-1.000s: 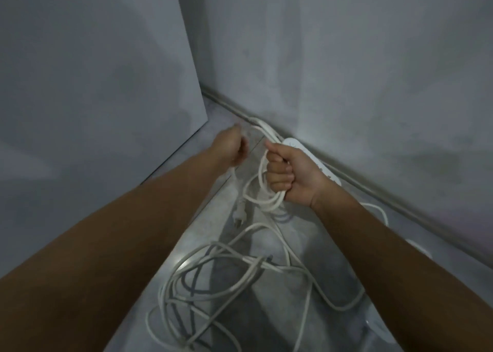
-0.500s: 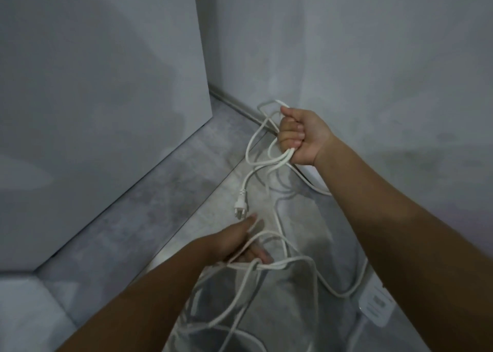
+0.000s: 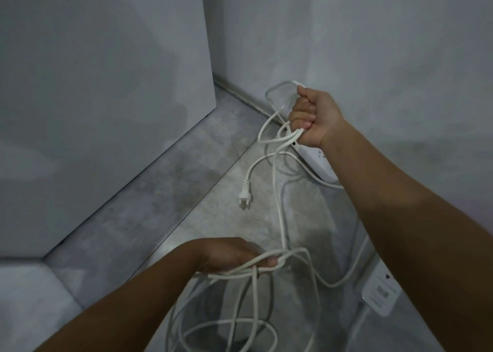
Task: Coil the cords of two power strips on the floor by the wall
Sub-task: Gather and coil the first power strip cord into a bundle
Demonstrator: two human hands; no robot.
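Since a second ago the left hand (image 3: 234,254) has dropped from beside the right fist down to 6 o'clock and is now reaching into the slack; the right hand has risen toward 1 o'clock.

Left to right now:

- Pale panel (image 3: 101,106) is filling 9–11 o'clock, grey floor (image 3: 160,205) running diagonally beside it. Nothing task-related there.
- Left hand is curling loosely around several strands of white cord (image 3: 280,218), palm down. Fingers are mostly hidden under the strands, so it looks like a light hook rather than a firm grip; can't confirm.
- Loose loops (image 3: 226,333) are lying tangled on the floor at 6 o'clock, below that hand.
- Plug (image 3: 245,199) is hanging free at centre, off the short end coming out of the fist.
- Right hand (image 3: 312,119) is clenching tight on a bundle of gathered loops (image 3: 277,95), which are sticking out at its 11 o'clock.
- One power strip (image 3: 320,162) is lying against the wall (image 3: 373,58) just under the right wrist; the second power strip (image 3: 380,295) is sitting at 4 o'clock, face down, label showing.

Read: it's fetching the next length to feed up into the bundle. First cord is partly coiled; most slack is on the floor, so the job is early. Strands are crossing at the left hand, so a snag is likely on lift.
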